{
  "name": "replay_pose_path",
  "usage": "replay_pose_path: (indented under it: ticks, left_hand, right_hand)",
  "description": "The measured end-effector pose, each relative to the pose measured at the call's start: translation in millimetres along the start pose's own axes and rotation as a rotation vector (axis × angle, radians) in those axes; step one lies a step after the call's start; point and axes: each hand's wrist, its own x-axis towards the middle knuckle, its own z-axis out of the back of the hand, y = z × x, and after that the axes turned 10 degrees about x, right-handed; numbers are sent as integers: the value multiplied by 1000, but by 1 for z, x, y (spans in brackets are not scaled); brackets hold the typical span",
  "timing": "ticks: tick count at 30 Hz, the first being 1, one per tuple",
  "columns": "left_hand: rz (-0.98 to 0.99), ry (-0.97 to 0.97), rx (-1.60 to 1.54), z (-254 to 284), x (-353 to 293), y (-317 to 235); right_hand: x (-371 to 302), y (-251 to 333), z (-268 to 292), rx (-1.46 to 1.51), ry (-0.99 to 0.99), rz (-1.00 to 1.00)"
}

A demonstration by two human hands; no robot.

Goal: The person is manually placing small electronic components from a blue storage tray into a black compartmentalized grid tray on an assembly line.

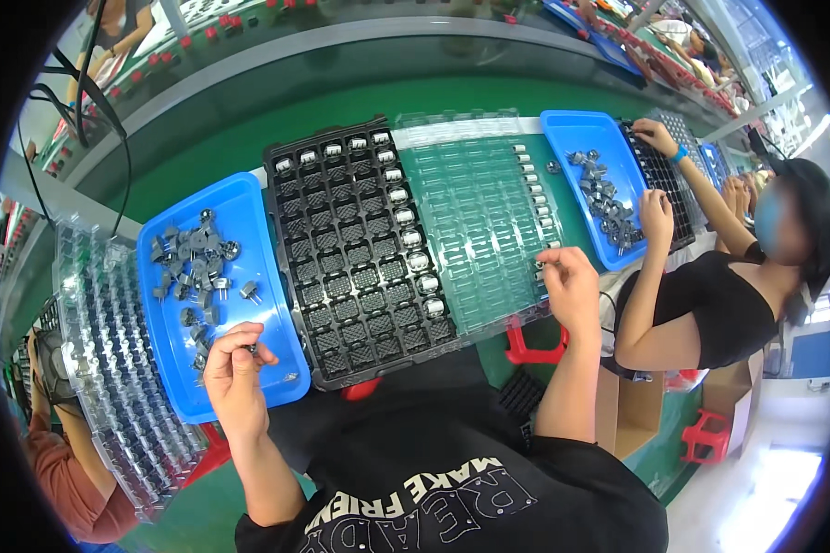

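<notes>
Over the near right part of the left blue tray (290, 369), my left hand (240, 378) is closed in a pinch. A small dark part (251, 348) shows at its fingertips, mostly hidden by the fingers. Dark grey round parts with metal pins (203, 249) lie heaped in that tray. My right hand (574, 286) pinches at the near end of a row of small silver cylinders (535, 189), along the right edge of the clear plastic tray (475, 230). Its fingertips are on one silver cylinder (539, 267). Between my hands lies a black compartment tray (341, 249) with silver-topped parts along its far and right edges.
Another blue tray (622, 157) of dark parts stands to the right, beside a co-worker (701, 313) working at a black tray. Stacked clear trays (111, 359) lean at the left. Red stools (707, 435) and cardboard boxes (638, 419) stand below the green bench.
</notes>
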Motion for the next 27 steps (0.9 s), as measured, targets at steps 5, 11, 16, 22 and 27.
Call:
replay_pose_path:
  ticks: [5,11,16,22,27]
  left_hand:
    - [-6,39,50,2,1,-1]
    - [167,199,-46,-12,-8,-30]
    - [246,307,-314,-36,-2,-32]
    - [181,288,-365,-44,-10,-40]
    - [32,198,-327,-52,-15,-54]
  right_hand:
    - [1,7,-1,4,44,-40]
    - [-3,2,-23,236,-173,48]
    - [-19,87,-54,863,-66,-7]
    - [-49,174,-103,1119,462,36]
    - [-47,213,-115,695,383,549]
